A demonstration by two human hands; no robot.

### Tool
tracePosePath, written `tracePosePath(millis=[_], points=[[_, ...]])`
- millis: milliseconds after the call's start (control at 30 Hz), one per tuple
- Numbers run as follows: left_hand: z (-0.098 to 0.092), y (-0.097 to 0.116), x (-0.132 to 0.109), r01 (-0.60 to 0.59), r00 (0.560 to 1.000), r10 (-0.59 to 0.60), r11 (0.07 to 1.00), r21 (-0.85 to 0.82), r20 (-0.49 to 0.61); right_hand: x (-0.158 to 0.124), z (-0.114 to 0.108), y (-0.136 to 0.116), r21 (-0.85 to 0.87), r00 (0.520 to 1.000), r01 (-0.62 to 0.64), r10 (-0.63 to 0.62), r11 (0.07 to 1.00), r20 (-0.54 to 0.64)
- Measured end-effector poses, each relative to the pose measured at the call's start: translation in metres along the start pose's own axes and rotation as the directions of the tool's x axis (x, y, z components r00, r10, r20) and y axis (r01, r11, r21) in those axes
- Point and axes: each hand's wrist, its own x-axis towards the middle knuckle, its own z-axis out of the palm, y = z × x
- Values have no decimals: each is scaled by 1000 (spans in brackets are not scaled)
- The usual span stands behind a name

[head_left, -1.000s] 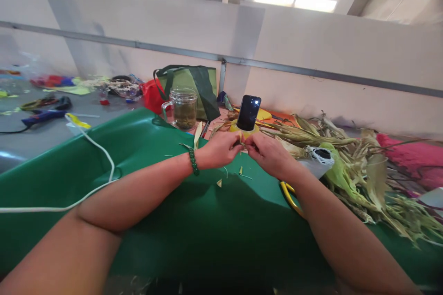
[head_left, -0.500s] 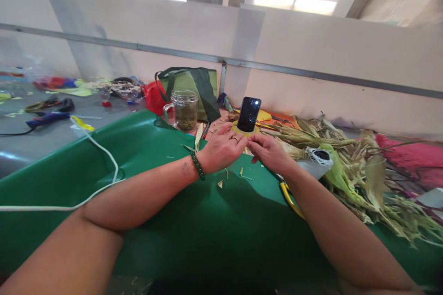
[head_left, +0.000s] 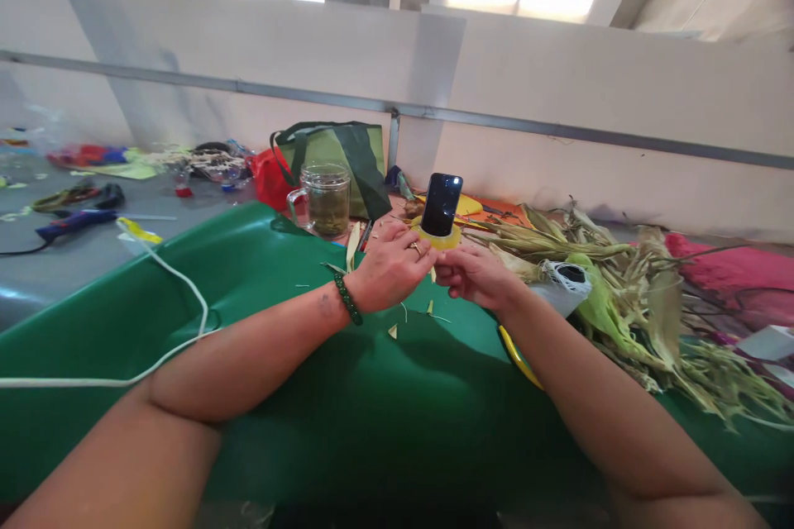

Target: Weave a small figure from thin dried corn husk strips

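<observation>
My left hand (head_left: 390, 267), with a green bead bracelet at the wrist and a ring on one finger, meets my right hand (head_left: 472, 274) over the green cloth (head_left: 260, 281). Both are pinched on a small pale strip of corn husk (head_left: 432, 272), mostly hidden between the fingers. Just beyond the fingertips a black phone (head_left: 442, 204) stands upright in a yellow tape roll (head_left: 452, 240). Small husk scraps (head_left: 430, 307) lie on the cloth below the hands.
A heap of dried corn husks (head_left: 620, 289) spreads to the right, with a white spool (head_left: 567, 277) and yellow-handled scissors (head_left: 514, 351). A glass mug (head_left: 323, 198), a green bag (head_left: 338, 153) and a red bag stand behind. A white cable (head_left: 179, 281) crosses the cloth at left.
My left hand has rolled palm-down and slid a little toward the phone, its ring now showing. Both hands stay pinched together on the husk strip.
</observation>
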Motion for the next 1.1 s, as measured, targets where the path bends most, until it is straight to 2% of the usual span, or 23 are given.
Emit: tracePosePath(millis=[200, 300, 433, 500, 567, 633, 667, 733, 800, 833, 867, 900, 967, 1033, 1100], points=[[-2, -2, 0, 40, 998, -46, 989, -141, -40, -2, -2, -5, 137, 995, -63, 52, 989, 83], [-4, -2, 1, 55, 998, -60, 989, -137, -33, -2, -1, -4, 166, 995, -57, 42, 984, 91], [-4, -2, 2, 103, 992, -115, 977, -189, -51, -2, 3, -1, 141, 998, 47, -51, 989, 24], [-4, -5, 2, 170, 980, -192, 944, -281, -50, -3, 3, -1, 116, 993, 120, -122, 986, 7], [-5, -12, 3, 280, 947, -319, 870, -405, -31, -5, 2, -2, 104, 982, 188, -190, 977, 5], [-5, -24, 5, 423, 867, -497, 700, -576, 33, -6, -3, -4, 103, 965, 261, -260, 960, -25], [-5, -31, 6, 485, 804, -588, 562, -670, 89, -7, -6, -5, 99, 952, 306, -302, 947, -59], [-6, -44, 8, 531, 649, -720, 196, -824, 247, -6, -12, -6, 74, 904, 411, -396, 909, -159], [-7, -53, 10, 460, 499, -763, -170, -872, 412, -4, -16, -4, -29, 845, 489, -481, 872, -231], [-7, -55, 11, 415, 441, -752, -313, -854, 490, -4, -15, -2, -121, 823, 506, -520, 854, -227], [-8, -56, 12, 361, 383, -751, -415, -835, 538, -4, -13, 0, -248, 812, 506, -553, 826, -185], [-9, -56, 13, 323, 345, -735, -492, -809, 584, -4, -9, 3, -397, 808, 501, -580, 769, -103], [-11, -54, 14, 299, 324, -678, -588, -752, 659, -8, 3, 9, -639, 787, 538, -600, 549, 147], [-12, -52, 13, 328, 345, -623, -621, -712, 702, -17, 18, 10, -748, 777, 580, -496, 323, 388], [-12, -50, 13, 355, 365, -574, -642, -680, 733, -34, 29, 4, -804, 785, 576, -376, 149, 493]])
